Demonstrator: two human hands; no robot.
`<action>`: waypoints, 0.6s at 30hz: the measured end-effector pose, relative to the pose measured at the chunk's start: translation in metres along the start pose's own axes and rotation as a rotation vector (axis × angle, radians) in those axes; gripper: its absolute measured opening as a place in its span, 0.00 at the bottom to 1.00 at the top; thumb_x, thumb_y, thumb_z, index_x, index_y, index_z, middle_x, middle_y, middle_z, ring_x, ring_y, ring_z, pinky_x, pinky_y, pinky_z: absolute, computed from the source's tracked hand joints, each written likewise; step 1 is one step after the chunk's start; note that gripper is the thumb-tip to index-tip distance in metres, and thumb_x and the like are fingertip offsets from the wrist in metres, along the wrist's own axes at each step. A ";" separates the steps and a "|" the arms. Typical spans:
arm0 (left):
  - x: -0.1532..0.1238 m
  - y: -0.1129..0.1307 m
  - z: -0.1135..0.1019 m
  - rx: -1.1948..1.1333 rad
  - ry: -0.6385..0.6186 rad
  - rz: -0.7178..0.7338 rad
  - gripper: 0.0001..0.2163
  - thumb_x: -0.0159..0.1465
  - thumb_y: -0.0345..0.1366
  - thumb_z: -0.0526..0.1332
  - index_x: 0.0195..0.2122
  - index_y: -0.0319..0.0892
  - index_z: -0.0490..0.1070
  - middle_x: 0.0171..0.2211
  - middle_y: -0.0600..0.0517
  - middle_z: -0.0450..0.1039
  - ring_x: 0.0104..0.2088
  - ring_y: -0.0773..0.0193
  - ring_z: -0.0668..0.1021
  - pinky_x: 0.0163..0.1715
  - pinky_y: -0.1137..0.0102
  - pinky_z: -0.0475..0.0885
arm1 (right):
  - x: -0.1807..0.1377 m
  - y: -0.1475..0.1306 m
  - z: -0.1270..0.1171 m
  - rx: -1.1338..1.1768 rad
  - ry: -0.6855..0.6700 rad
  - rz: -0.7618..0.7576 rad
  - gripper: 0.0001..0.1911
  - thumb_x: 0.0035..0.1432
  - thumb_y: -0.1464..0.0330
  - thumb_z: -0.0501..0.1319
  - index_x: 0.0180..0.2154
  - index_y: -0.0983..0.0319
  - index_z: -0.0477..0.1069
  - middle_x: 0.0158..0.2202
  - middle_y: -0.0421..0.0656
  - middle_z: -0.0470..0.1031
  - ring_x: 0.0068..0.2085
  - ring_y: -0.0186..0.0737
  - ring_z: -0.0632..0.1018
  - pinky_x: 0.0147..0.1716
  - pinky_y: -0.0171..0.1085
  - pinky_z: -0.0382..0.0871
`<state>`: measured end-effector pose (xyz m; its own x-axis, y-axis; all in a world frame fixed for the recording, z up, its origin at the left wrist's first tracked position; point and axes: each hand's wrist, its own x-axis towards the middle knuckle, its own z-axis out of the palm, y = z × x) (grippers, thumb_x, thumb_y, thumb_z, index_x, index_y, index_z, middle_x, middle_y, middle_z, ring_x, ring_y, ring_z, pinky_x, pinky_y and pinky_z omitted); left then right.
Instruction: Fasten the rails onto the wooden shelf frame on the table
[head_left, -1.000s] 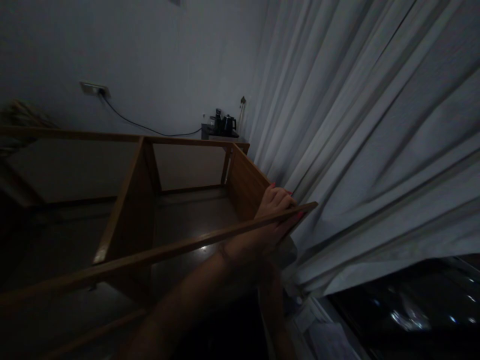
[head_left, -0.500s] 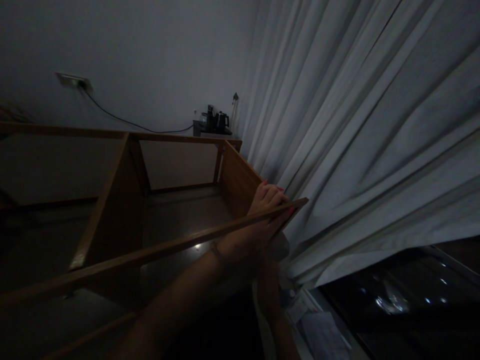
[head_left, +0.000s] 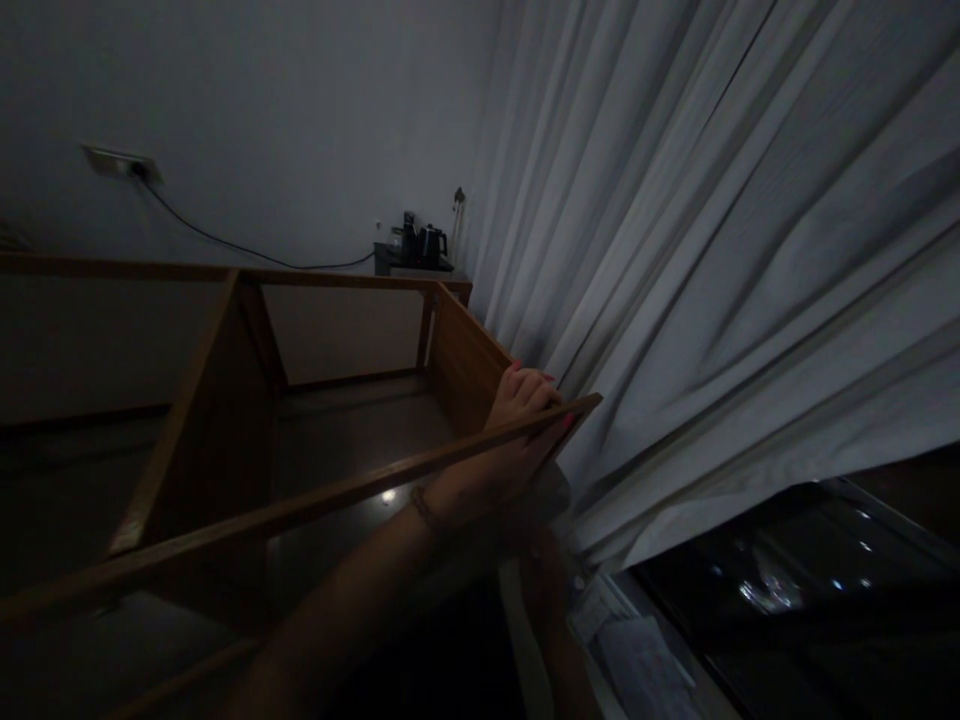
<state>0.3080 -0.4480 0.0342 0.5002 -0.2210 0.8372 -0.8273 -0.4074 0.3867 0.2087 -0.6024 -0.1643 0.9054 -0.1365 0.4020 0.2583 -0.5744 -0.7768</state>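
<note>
A topless wooden desk frame stands before me in dim light, with a divider panel across it and an end panel on the right. My left arm passes beneath the front rail. Near the front right corner my left hand is wrapped over the top edge of the end panel, its pink nails showing on the far side. Lower down, below that corner, my right hand is dark and blurred. Its fingers cannot be made out, nor whether it touches the frame.
A long pale curtain hangs along the right side. At the back stand a black kettle and a small dark stand. A cord runs from the wall socket. Papers lie low on the right, beside a dark glossy surface.
The whole view has shifted slightly, so the frame appears a little farther left. My left hand keeps its hold on the end panel, and my right hand stays low near the corner.
</note>
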 end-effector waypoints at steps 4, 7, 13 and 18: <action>0.000 0.001 -0.001 0.006 -0.001 -0.001 0.10 0.71 0.44 0.50 0.39 0.44 0.65 0.42 0.49 0.71 0.53 0.57 0.70 0.65 0.52 0.54 | 0.006 -0.010 -0.004 0.034 -0.004 0.034 0.22 0.63 0.49 0.55 0.34 0.59 0.76 0.31 0.45 0.80 0.33 0.41 0.80 0.33 0.37 0.73; 0.000 0.002 0.000 0.001 0.010 0.000 0.10 0.71 0.43 0.51 0.39 0.44 0.65 0.42 0.48 0.71 0.54 0.56 0.70 0.66 0.52 0.53 | 0.009 -0.015 -0.005 0.059 0.017 0.042 0.24 0.59 0.45 0.58 0.27 0.58 0.75 0.30 0.44 0.78 0.34 0.43 0.78 0.36 0.39 0.71; -0.002 0.000 0.001 -0.007 -0.007 -0.021 0.09 0.71 0.43 0.51 0.39 0.45 0.65 0.42 0.49 0.70 0.55 0.56 0.69 0.66 0.50 0.52 | -0.001 -0.021 0.011 0.139 0.061 0.155 0.29 0.61 0.43 0.54 0.27 0.59 0.75 0.28 0.43 0.77 0.30 0.40 0.76 0.32 0.37 0.70; -0.003 0.000 0.001 -0.005 0.011 0.007 0.09 0.71 0.42 0.51 0.40 0.45 0.65 0.42 0.50 0.69 0.54 0.57 0.68 0.66 0.51 0.52 | -0.010 -0.024 0.025 0.199 0.116 0.237 0.32 0.61 0.41 0.51 0.29 0.61 0.77 0.24 0.44 0.77 0.26 0.40 0.76 0.26 0.36 0.69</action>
<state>0.3066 -0.4479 0.0316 0.4916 -0.2139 0.8441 -0.8319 -0.4019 0.3827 0.2022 -0.5670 -0.1612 0.9067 -0.3448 0.2428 0.1165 -0.3487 -0.9300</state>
